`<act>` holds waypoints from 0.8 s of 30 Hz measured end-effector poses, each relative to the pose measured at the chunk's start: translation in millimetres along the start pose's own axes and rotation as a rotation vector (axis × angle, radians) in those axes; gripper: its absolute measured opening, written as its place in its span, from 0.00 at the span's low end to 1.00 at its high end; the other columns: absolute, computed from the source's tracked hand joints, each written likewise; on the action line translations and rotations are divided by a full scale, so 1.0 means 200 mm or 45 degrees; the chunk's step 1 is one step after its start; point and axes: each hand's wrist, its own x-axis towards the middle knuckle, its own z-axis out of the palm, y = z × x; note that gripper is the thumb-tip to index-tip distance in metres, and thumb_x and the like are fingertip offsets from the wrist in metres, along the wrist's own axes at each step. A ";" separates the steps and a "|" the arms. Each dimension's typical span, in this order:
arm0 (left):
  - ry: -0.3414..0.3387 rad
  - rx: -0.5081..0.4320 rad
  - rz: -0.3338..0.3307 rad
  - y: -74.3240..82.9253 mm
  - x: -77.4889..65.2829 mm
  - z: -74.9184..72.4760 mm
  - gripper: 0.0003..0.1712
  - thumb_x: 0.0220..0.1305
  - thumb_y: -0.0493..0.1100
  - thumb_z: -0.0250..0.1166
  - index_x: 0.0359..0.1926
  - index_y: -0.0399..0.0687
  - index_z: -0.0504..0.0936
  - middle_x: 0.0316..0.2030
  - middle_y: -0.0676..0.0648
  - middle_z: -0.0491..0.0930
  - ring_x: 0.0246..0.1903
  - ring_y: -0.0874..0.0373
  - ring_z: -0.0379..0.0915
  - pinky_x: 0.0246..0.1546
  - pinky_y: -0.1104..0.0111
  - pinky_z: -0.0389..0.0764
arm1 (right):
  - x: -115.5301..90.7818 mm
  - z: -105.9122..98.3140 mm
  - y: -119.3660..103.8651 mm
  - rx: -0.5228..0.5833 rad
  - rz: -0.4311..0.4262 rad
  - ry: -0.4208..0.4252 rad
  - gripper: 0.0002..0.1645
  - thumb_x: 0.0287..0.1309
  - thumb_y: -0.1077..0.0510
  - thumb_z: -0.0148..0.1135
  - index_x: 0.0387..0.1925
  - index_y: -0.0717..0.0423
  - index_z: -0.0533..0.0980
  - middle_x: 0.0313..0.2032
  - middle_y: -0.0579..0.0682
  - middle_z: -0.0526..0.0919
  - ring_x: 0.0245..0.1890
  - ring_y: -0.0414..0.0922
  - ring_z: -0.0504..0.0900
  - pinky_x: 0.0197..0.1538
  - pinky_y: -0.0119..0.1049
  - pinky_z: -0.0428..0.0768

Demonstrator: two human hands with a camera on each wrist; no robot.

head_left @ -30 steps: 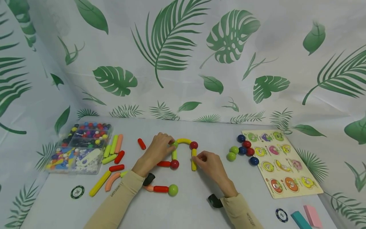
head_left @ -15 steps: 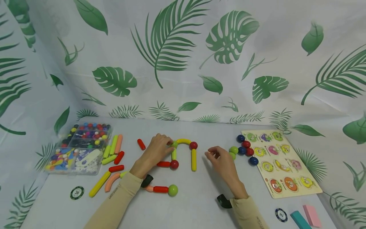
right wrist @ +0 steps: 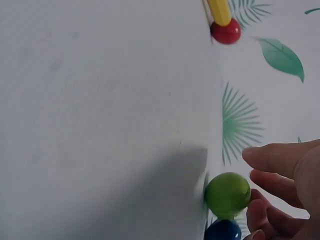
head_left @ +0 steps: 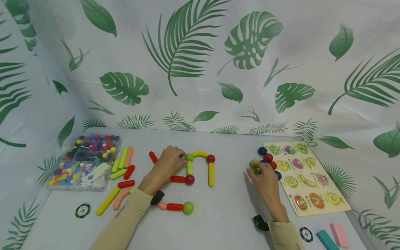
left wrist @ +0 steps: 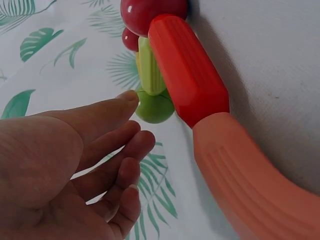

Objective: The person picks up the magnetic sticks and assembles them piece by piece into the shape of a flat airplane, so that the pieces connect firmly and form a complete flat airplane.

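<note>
1. Loosely bent and parted, thumb and fingers of the left hand (head_left: 167, 163) lie at the joined green ball (head_left: 189, 157); whether they touch it cannot be told.
2. Right hand (head_left: 265, 180) hovers with thumb and forefinger spread apart over the loose green ball (right wrist: 228, 195); contact there is also unclear.
3. From the joined green ball, a yellow arch (head_left: 200, 153) runs to a red ball (head_left: 210, 158), from which a straight yellow stick (head_left: 211, 175) comes toward the person.
4. A light green stick (head_left: 189, 167) links the joined green ball to a 2nd red ball (head_left: 189, 179), which meets a red stick (left wrist: 190, 70) and then a salmon curved piece (left wrist: 250, 170).
5. Red and blue balls (head_left: 261, 151) cluster beside the loose green ball, along the left edge of a fruit board (head_left: 297, 201) with 12 pictures.
6. At far left sit a bead box (head_left: 93, 161) and loose sticks (head_left: 107, 201).
7. Nearer the person are 2 round chips (head_left: 82, 210), 1 teal block (head_left: 327, 239) and 1 pink block (head_left: 339, 235).
</note>
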 end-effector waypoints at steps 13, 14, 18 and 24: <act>0.013 -0.020 0.119 0.09 0.02 0.01 0.15 0.64 0.41 0.72 0.50 0.41 0.86 0.42 0.46 0.85 0.45 0.52 0.72 0.53 0.58 0.74 | -0.06 -0.06 0.08 -0.087 0.049 -0.165 0.25 0.60 0.55 0.72 0.56 0.61 0.80 0.47 0.61 0.82 0.42 0.52 0.76 0.38 0.35 0.72; 0.004 -0.028 0.131 0.10 0.02 0.01 0.15 0.64 0.41 0.72 0.49 0.41 0.86 0.42 0.46 0.85 0.45 0.52 0.72 0.53 0.58 0.74 | -0.07 -0.06 0.08 -0.088 0.047 -0.177 0.26 0.60 0.55 0.72 0.57 0.62 0.80 0.46 0.60 0.83 0.42 0.51 0.76 0.38 0.34 0.72; -0.039 -0.031 0.183 0.16 0.02 0.04 0.14 0.64 0.42 0.72 0.49 0.40 0.86 0.40 0.46 0.85 0.42 0.54 0.71 0.50 0.60 0.75 | -0.09 -0.06 0.07 -0.081 0.043 -0.211 0.28 0.59 0.55 0.73 0.59 0.61 0.78 0.44 0.58 0.84 0.41 0.50 0.77 0.35 0.31 0.72; -0.152 -0.136 0.276 0.23 0.05 0.10 0.12 0.65 0.40 0.70 0.47 0.38 0.87 0.37 0.48 0.85 0.41 0.52 0.74 0.47 0.64 0.77 | -0.15 -0.04 0.05 -0.006 0.052 -0.244 0.30 0.61 0.56 0.72 0.62 0.59 0.75 0.44 0.55 0.83 0.42 0.48 0.76 0.37 0.28 0.72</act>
